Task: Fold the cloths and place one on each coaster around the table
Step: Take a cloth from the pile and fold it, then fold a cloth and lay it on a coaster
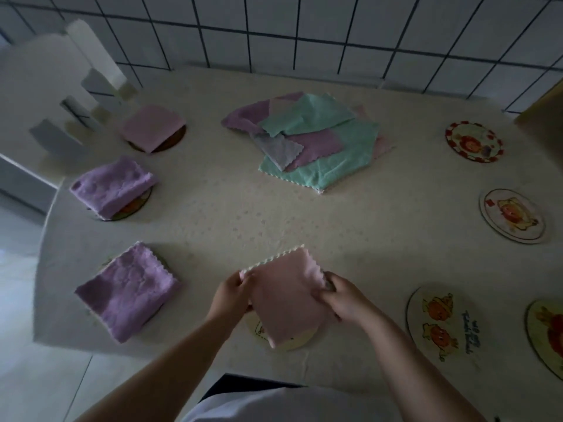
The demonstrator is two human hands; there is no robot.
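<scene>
A folded pink cloth [286, 296] lies over a round coaster [297, 341] at the table's near edge. My left hand [231, 295] grips its left side and my right hand [344, 296] grips its right side. Three coasters on the left carry folded cloths: a purple one [128, 289], another purple one [112, 185] and a pink one [154, 126]. A loose pile of green, purple, pink and grey cloths [310, 138] sits in the table's middle. Bare printed coasters lie on the right: [473, 141], [513, 216], [438, 321] and, cut by the frame edge, [548, 330].
The table wears a cream cloth [225, 214]. A white chair back [58, 95] stands at the far left. A tiled wall [304, 32] runs behind the table. Pale floor shows at the lower left.
</scene>
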